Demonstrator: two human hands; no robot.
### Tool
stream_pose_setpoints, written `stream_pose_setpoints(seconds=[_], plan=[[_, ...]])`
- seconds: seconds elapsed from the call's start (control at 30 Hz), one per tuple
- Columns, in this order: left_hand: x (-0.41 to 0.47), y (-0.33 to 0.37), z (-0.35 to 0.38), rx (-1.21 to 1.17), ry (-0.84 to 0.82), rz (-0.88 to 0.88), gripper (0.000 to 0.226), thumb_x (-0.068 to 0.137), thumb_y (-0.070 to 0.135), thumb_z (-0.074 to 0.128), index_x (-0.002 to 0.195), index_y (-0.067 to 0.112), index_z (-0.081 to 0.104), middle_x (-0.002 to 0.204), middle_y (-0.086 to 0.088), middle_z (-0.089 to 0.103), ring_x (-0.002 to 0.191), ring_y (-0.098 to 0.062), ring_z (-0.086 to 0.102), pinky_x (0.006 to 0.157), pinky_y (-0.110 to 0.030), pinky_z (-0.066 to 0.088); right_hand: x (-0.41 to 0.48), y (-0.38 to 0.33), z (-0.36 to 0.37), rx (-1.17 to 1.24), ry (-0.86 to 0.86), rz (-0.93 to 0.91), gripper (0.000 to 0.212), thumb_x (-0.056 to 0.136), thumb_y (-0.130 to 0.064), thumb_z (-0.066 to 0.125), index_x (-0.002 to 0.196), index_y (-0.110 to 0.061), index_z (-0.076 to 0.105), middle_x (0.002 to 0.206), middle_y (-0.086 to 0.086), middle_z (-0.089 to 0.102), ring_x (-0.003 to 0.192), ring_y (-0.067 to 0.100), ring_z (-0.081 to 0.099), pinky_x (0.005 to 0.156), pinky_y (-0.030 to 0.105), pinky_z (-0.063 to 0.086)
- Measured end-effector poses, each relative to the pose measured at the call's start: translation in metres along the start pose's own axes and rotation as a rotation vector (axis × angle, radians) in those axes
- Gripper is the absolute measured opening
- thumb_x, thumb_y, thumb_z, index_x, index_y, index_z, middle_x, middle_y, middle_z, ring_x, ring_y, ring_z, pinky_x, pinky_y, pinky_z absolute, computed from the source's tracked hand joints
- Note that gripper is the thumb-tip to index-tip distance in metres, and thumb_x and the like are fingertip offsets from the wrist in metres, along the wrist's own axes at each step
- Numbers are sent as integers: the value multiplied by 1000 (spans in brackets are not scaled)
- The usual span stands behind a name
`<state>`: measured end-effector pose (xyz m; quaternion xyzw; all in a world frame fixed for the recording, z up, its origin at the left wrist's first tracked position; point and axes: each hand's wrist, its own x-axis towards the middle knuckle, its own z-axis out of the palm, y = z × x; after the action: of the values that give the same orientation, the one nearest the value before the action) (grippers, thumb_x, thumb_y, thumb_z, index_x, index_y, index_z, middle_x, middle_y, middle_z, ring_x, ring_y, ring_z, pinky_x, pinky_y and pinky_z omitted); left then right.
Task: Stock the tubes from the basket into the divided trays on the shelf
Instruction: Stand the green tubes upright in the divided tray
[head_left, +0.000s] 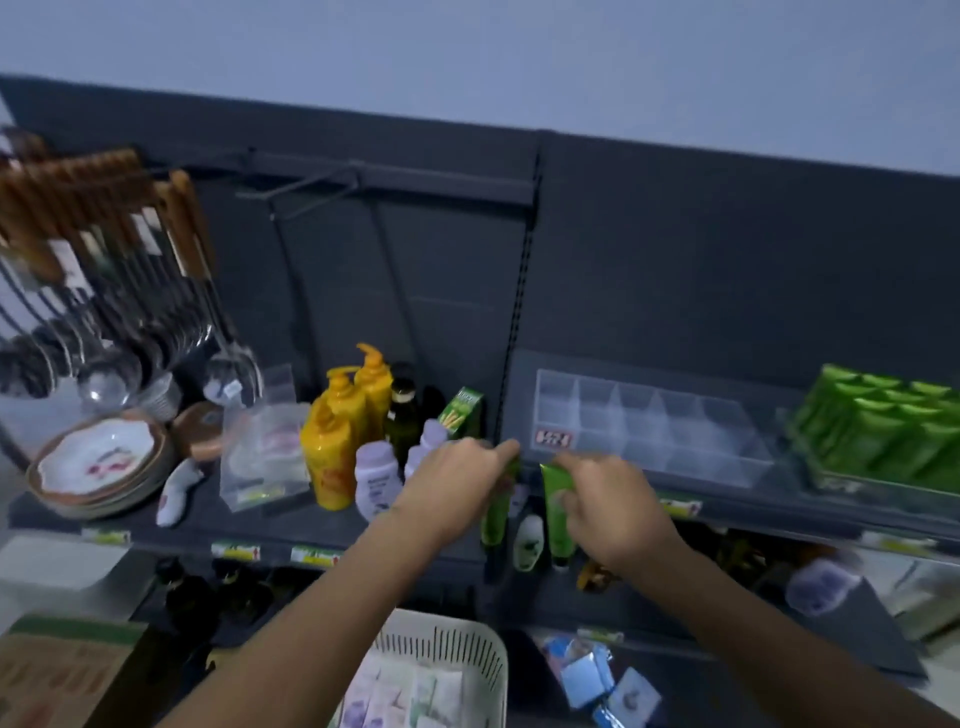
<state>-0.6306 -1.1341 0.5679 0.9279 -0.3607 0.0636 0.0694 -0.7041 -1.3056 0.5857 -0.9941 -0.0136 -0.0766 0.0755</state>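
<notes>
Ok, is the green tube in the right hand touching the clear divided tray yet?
Cannot tell. In the head view the green tube overlaps the clear divided tray's front edge, with motion blur.

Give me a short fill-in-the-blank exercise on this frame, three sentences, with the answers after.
1. Each hand, the left hand and the right hand, holds one ____ tube.
2. The clear divided tray in front of the hands holds ____ tubes so far.
3. The white basket sits ____ the hands in the view.

Missing words: green; no; below
</notes>
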Motion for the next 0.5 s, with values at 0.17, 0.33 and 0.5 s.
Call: stream_pose_setpoints(seconds=[0.17,0.33,0.5], plan=[[30,47,-54,39,87,72,25,94,17,52,118,16,48,97,-12,63,87,-38,60,60,-37,36,-18,36,-66,40,78,73,30,90,-18,60,119,-27,62,110,2,69,97,25,64,78,38,53],[73,97,-86,23,175,154,16,98,28,53,107,14,50,86,-9,62,79,-37,58,63,-42,47,-39,86,-119,83,145,153,29,87,-27,65,114,-34,62,90,2,71,87,26,68,72,41,57],[126,164,-100,-119,230,232,17,98,34,57,103,19,54,80,-4,63,77,-29,59,68,-45,52,-58,158,-162,38,216,123,27,85,-31,68,111,-34,62,73,-7,66,78,18,66,70,38,56]])
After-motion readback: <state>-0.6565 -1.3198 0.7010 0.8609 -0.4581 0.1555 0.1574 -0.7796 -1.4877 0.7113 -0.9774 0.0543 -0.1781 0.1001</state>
